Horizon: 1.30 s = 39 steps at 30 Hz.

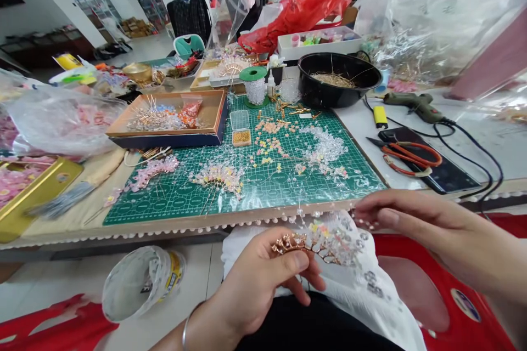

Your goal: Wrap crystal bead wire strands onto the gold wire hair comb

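Note:
My left hand (263, 274) is closed on a gold wire hair ornament (317, 241) with clear and pastel beads, held over my lap just below the table edge. My right hand (405, 219) reaches in from the right, its fingertips pinched at the ornament's right end on something too small to make out. A white cloth (370, 285) lies on my lap under the ornament. On the green cutting mat (267, 175) above lie loose beads and two finished beaded pieces (218, 175).
A shallow box of pins (168, 118) sits at the mat's left. A black bowl (337, 79), glue gun (411, 104), orange pliers (407, 156) on a phone and cables lie to the right. A plastic tub (140, 282) stands on the floor at left. A person sits far behind.

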### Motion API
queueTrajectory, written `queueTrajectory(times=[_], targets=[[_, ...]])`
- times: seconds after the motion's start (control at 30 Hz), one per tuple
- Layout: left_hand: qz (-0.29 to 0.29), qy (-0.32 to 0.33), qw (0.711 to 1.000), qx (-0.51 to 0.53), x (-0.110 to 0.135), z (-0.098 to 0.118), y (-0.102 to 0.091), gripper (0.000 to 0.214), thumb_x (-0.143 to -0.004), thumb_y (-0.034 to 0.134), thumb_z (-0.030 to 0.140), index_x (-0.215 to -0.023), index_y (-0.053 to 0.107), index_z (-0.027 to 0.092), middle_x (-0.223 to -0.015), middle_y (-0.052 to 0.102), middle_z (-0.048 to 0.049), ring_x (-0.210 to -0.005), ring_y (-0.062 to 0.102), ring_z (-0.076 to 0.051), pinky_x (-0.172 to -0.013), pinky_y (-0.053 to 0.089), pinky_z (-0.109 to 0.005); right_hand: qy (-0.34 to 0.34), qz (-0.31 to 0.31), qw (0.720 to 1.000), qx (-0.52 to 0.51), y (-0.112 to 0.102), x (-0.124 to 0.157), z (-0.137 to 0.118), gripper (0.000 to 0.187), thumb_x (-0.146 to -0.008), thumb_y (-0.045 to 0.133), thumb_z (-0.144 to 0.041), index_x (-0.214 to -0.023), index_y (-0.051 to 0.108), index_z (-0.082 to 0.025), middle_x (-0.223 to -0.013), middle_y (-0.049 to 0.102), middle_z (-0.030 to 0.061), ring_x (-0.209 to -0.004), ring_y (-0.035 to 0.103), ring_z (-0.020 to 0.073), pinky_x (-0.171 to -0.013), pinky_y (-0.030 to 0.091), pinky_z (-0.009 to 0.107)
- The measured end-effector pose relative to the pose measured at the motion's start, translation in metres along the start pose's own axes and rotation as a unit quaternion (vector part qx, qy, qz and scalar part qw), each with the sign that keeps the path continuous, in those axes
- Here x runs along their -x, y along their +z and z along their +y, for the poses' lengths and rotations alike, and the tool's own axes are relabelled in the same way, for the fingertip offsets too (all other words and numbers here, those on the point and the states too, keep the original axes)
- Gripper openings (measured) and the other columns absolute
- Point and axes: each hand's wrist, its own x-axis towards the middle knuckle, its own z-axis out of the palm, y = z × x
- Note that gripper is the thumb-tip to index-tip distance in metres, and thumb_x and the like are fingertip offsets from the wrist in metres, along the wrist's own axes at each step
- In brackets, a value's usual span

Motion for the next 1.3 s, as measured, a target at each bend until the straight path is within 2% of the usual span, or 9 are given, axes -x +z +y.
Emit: queueTrajectory(times=[0.13,0.23,0.47,0.6,0.77,0.87,1.03,1.17,1.3], targets=[[-0.007,0.002,1.0,-0.022,0.0,-0.001,-0.009,0.019,-0.083,0.07,0.028,-0.083,0.06,0.013,-0.074,0.068,-0.0051,-0.068,0.069,-0.015,-0.051,0.047,-0.019,0.001,0.06,0.993,0.103,-0.039,-0.022,0.011,0.053,-0.07,0.062,-0.078,-0.093,0.073,-0.032,-0.098,0.075,0.0039,-0.094,0.068,0.0279,-0.088,0.053,0.041],[-0.008,-0.001,1.0,-0.029,-0.002,0.003,-0.012,0.024,-0.084,0.072,0.033,-0.085,0.059,0.013,-0.072,0.068,-0.004,-0.067,0.068,-0.014,-0.051,0.045,-0.018,-0.043,0.122,0.963,0.238,-0.055,-0.04,0.005,0.046,-0.079,0.055,-0.073,-0.093,0.072,-0.033,-0.1,0.074,0.0015,-0.093,0.066,0.0261,-0.09,0.047,0.044],[-0.02,-0.054,0.998,-0.022,-0.012,0.012,-0.022,0.041,-0.075,0.081,0.048,-0.081,0.057,0.016,-0.07,0.069,-0.0021,-0.066,0.068,-0.013,-0.051,0.043,-0.017,-0.161,0.08,0.892,0.416,-0.038,-0.083,-0.035,0.036,-0.088,0.047,-0.059,-0.097,0.072,-0.035,-0.106,0.073,-0.0007,-0.087,0.066,0.024,-0.079,0.048,0.041],[-0.019,-0.075,0.996,-0.033,-0.022,0.007,-0.037,0.043,-0.075,0.08,0.052,-0.082,0.059,0.016,-0.071,0.073,-0.0042,-0.06,0.065,-0.011,-0.05,0.04,-0.017,-0.15,0.094,0.876,0.448,-0.041,-0.108,-0.04,0.031,-0.088,0.048,-0.053,-0.096,0.072,-0.034,-0.094,0.075,0.0012,-0.077,0.066,0.0243,-0.07,0.046,0.041],[-0.024,-0.087,0.996,-0.027,-0.034,0.007,-0.043,0.041,-0.075,0.08,0.051,-0.085,0.06,0.017,-0.07,0.074,-0.0036,-0.058,0.064,-0.01,-0.051,0.039,-0.018,-0.205,-0.009,0.862,0.463,-0.024,-0.134,-0.034,0.031,-0.089,0.045,-0.039,-0.094,0.073,-0.028,-0.098,0.074,0.0027,-0.085,0.067,0.0227,-0.075,0.049,0.037],[-0.021,-0.097,0.995,-0.014,-0.039,0.011,-0.04,0.042,-0.072,0.083,0.051,-0.083,0.061,0.016,-0.069,0.073,-0.003,-0.058,0.064,-0.01,-0.052,0.038,-0.017,-0.229,-0.029,0.854,0.466,-0.015,-0.147,-0.032,0.032,-0.089,0.042,-0.037,-0.096,0.072,-0.028,-0.102,0.073,0.0022,-0.09,0.066,0.0233,-0.077,0.05,0.037],[0.005,-0.108,0.994,0.01,-0.041,0.012,-0.043,0.044,-0.069,0.085,0.05,-0.081,0.06,0.016,-0.068,0.073,-0.0028,-0.061,0.066,-0.011,-0.052,0.037,-0.017,-0.186,0.017,0.862,0.471,-0.032,-0.145,-0.028,0.03,-0.091,0.047,-0.045,-0.101,0.071,-0.03,-0.096,0.075,0.002,-0.074,0.067,0.0235,-0.063,0.046,0.036],[0.002,-0.103,0.995,-0.004,-0.045,0.01,-0.047,0.046,-0.071,0.083,0.054,-0.083,0.06,0.017,-0.068,0.074,-0.0044,-0.055,0.062,-0.009,-0.05,0.035,-0.016,-0.165,-0.021,0.872,0.459,-0.041,-0.126,-0.013,0.031,-0.093,0.049,-0.05,-0.093,0.072,-0.03,-0.087,0.074,0.0016,-0.069,0.066,0.0204,-0.063,0.047,0.035],[-0.011,-0.108,0.994,-0.025,-0.05,0.011,-0.042,0.046,-0.071,0.082,0.055,-0.082,0.058,0.017,-0.069,0.074,-0.0048,-0.056,0.063,-0.011,-0.05,0.037,-0.017,-0.171,-0.052,0.881,0.438,-0.033,-0.114,0.007,0.03,-0.092,0.053,-0.05,-0.103,0.07,-0.028,-0.096,0.073,0.0037,-0.079,0.068,0.0213,-0.071,0.052,0.037]])
